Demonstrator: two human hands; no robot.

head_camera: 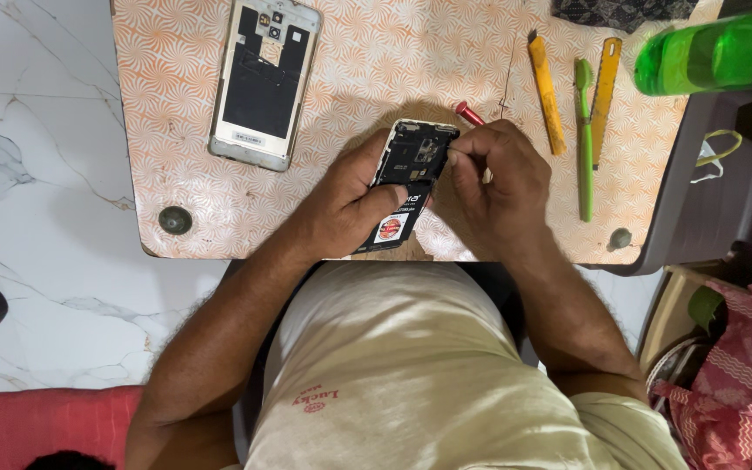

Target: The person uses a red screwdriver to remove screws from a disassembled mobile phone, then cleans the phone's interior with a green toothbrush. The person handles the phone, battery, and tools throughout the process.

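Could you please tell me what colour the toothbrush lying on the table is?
The toothbrush is bright green, seen best in the head view, right of the right hand.

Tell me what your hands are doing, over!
Left hand gripping opened phone. Right hand holding red-handled tool at its top end. Back cover lies apart; nothing in the way.

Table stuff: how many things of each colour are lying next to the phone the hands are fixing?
Yellow pry tools: 2
Green toothbrush: 1
Green bottle: 1
White phone back cover: 1
Red tool in the right hand: 1
Total: 6
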